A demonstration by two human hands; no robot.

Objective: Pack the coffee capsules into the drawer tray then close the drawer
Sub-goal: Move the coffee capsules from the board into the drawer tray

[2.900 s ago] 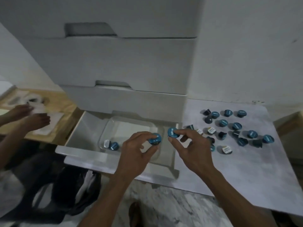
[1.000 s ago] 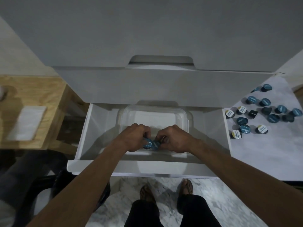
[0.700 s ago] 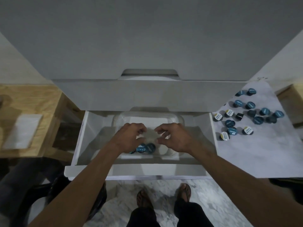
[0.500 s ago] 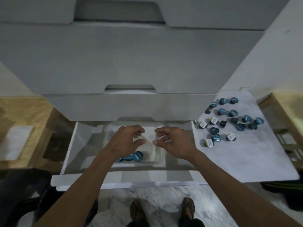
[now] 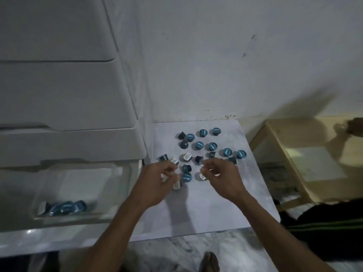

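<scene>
Several coffee capsules (image 5: 200, 145), mostly with teal lids and a few with white ones, lie scattered on the white table (image 5: 216, 211). My left hand (image 5: 157, 183) hovers over the near left of the group, fingers curled onto a white-lidded capsule (image 5: 176, 185). My right hand (image 5: 222, 175) curls over another white-lidded capsule (image 5: 202, 176). Blur hides whether either hand grips. At the left, the drawer (image 5: 59, 238) stands open with a clear plastic tray (image 5: 121, 185) inside. Several teal capsules (image 5: 65, 208) sit in the tray's near left corner.
Closed white drawer fronts (image 5: 59, 95) rise above the open drawer. A pale wooden stool (image 5: 290, 154) stands right of the table, with another person's hand (image 5: 353, 127) over it. Dark cloth (image 5: 324, 232) lies at the lower right. My foot (image 5: 210, 261) is on the marble floor.
Both hands let go of their teal capsules in the tray, left the drawer and moved right over the capsules on the table. The view turned right with them.
</scene>
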